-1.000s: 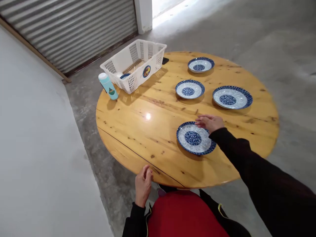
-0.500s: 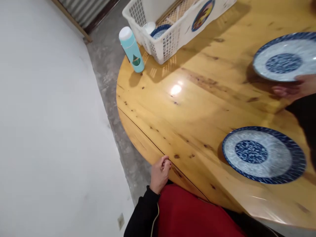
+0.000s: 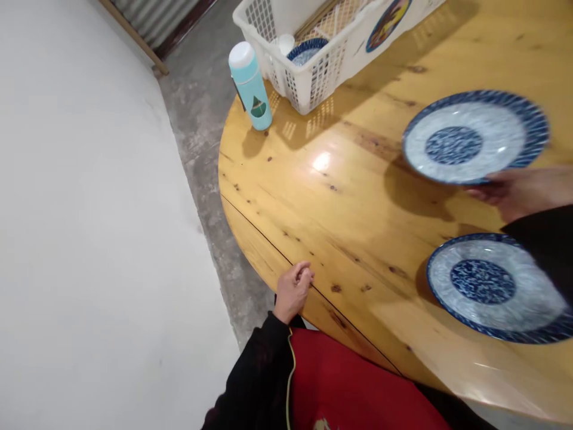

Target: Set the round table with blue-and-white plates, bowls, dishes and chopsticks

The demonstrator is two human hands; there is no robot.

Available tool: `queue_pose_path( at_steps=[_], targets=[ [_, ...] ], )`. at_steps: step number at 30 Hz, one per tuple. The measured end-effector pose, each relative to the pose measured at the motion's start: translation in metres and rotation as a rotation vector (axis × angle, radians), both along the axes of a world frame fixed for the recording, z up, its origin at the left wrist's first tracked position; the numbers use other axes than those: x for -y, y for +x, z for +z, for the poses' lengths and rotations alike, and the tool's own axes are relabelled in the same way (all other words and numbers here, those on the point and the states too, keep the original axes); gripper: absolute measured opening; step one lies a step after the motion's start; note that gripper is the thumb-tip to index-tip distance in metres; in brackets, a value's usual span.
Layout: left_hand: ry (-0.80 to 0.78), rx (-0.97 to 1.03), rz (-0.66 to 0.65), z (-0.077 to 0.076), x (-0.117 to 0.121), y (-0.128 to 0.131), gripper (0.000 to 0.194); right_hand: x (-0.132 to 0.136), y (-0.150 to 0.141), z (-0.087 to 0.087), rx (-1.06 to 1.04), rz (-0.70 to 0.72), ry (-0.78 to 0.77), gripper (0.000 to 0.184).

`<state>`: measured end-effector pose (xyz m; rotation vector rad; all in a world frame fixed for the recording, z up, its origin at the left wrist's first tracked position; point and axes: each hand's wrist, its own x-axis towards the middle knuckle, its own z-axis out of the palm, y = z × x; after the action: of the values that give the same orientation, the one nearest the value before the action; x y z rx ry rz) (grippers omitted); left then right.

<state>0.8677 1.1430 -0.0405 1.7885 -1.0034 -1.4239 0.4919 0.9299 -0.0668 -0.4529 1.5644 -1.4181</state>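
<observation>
My right hand (image 3: pixel 514 188) grips the near rim of a blue-and-white plate (image 3: pixel 496 128), which is held above the table with its shadow below and to the left. Under my right sleeve, a second blue-and-white plate (image 3: pixel 483 280) rests on the table; the sleeve covers part of its right side. My left hand (image 3: pixel 294 289) lies at the table's near edge with its fingers curled in. Nothing shows between them.
The wooden table (image 3: pixel 331 227) has a rounded left end. On its far side stands a white plastic basket (image 3: pixel 304 89) holding a blue-rimmed dish (image 3: pixel 307 51) and a small white cup (image 3: pixel 285 43). A light-blue bottle (image 3: pixel 255 89) stands beside it. A white wall (image 3: pixel 89 239) is at left.
My right hand has brought the held plate to the left and nearer to me. My left hand stays curled at the table edge. The view has shifted slightly.
</observation>
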Motion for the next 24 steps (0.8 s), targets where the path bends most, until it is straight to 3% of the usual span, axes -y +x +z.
queue_pose_path(
  at_steps=[6,11,19,24],
  targets=[
    [-0.061,-0.141,-0.050,-0.001,0.070,0.029,0.037,-0.061,0.129,0.037,0.100,0.059,0.179,0.025],
    [-0.114,-0.136,-0.131,-0.003,0.114,0.061,0.037,-0.091,0.212,0.032,0.142,0.108,0.250,0.014],
    [-0.203,0.057,-0.187,-0.034,0.155,0.102,0.028,-0.092,0.285,0.013,0.096,0.069,0.255,0.012],
    [-0.226,0.071,-0.264,-0.033,0.171,0.123,0.027,-0.085,0.310,0.006,0.056,0.061,0.230,0.007]
  ],
)
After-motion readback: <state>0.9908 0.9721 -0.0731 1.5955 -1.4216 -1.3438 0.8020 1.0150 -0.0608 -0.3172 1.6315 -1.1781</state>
